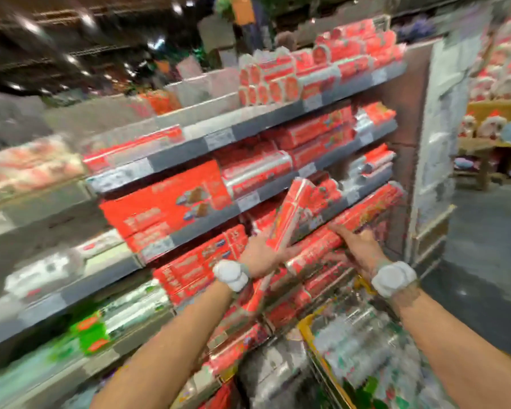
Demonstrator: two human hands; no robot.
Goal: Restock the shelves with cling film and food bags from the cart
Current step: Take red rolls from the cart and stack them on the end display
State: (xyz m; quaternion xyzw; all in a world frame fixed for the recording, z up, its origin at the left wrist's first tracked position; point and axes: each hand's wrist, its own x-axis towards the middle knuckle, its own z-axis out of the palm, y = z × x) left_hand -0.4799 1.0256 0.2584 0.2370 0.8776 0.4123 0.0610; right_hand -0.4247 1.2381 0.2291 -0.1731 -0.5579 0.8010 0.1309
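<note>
Though motion smears the view, we make out the shelves (207,146) up and left of the cart (306,323), filled with red boxes (165,202) and, nearer the cart's level, green packs (92,335). Above the cart's left corner, our left hand (260,255), with a white band (232,274) at the wrist, grips a tilted box (292,211). Its fingers are wrapped round the box's lower half, and the top end leans toward the shelves. Just above the cart, our right hand (357,246), banded likewise, lies on a long pack (366,214) slanting along the shelf front. Its fingers reach forward over the pack, but we cannot tell whether they clasp it or only press. The cart, yellow-rimmed, holds clear packs (360,343).
</note>
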